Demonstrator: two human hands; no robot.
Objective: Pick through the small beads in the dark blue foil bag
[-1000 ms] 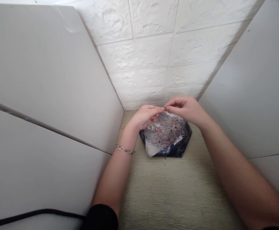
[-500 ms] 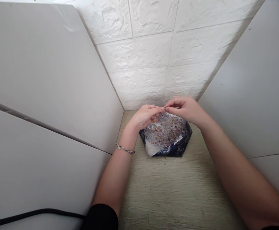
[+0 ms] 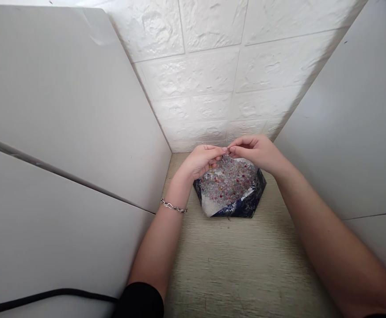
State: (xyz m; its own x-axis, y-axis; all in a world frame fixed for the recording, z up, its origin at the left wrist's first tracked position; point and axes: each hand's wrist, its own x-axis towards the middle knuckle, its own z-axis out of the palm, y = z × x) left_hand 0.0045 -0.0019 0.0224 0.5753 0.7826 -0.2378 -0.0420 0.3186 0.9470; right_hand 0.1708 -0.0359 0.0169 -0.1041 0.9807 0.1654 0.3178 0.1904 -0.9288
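Many small beads (image 3: 227, 181), mostly clear and pale pink with some red and yellow ones, lie heaped in a shallow dark blue and silver tray (image 3: 257, 194). Above the far part of the heap, my left hand (image 3: 203, 161) is closed in a pinch, its other fingers curled. My right hand (image 3: 257, 152) comes from the other side, thumb and forefinger pinched together. The fingertips of both hands meet over the tray. Whatever lies between them is too small to make out.
Under the tray is a pale wood-grain surface (image 3: 232, 265). A white brick-pattern wall (image 3: 209, 75) rises close behind. White panels stand at the left (image 3: 63, 97) and right (image 3: 355, 123). A black cable (image 3: 56, 291) runs along the lower left.
Both hands stay pinched together at nearly the same spot. My right hand has dipped very slightly. The tray and beads have not visibly moved.
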